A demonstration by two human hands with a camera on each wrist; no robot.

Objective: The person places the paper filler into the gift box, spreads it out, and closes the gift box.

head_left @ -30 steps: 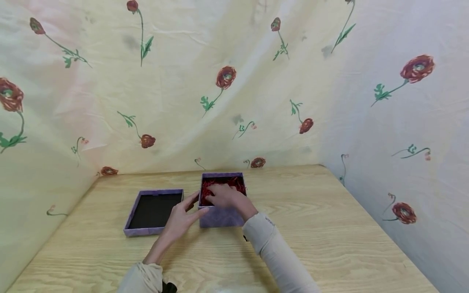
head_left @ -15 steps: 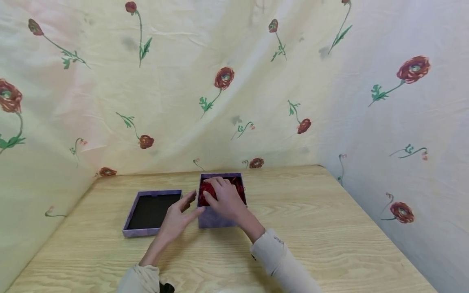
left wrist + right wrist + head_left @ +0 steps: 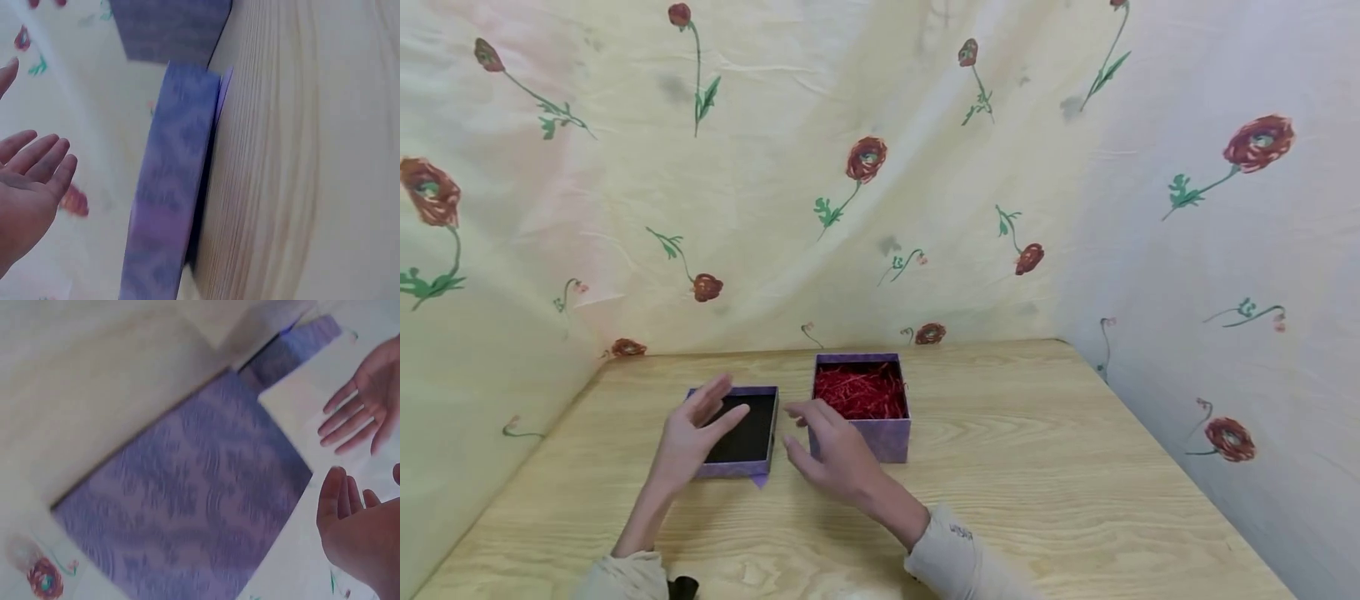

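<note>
A purple patterned box [image 3: 868, 440] stands uncovered at the table's far middle, filled with red shredded paper [image 3: 861, 392]. To its left lies its shallow lid [image 3: 747, 425], black inside face up. My left hand [image 3: 688, 433] hovers over the lid's left part with fingers extended, holding nothing; the left wrist view shows it beside the lid's purple side [image 3: 165, 181]. In front of the box's left side is my right hand [image 3: 835, 458], fingers loosely bent and nothing held. The right wrist view has it beside the box wall [image 3: 187, 487].
A small light-purple tab [image 3: 760, 481] sticks out from under the lid's near edge. The wooden table [image 3: 1037, 483] is backed and flanked by a flower-printed cloth [image 3: 760, 167].
My right hand has come out of the box, moving left and toward me, uncovering the red paper. My left hand has moved left, from beside the box to over the lid.
</note>
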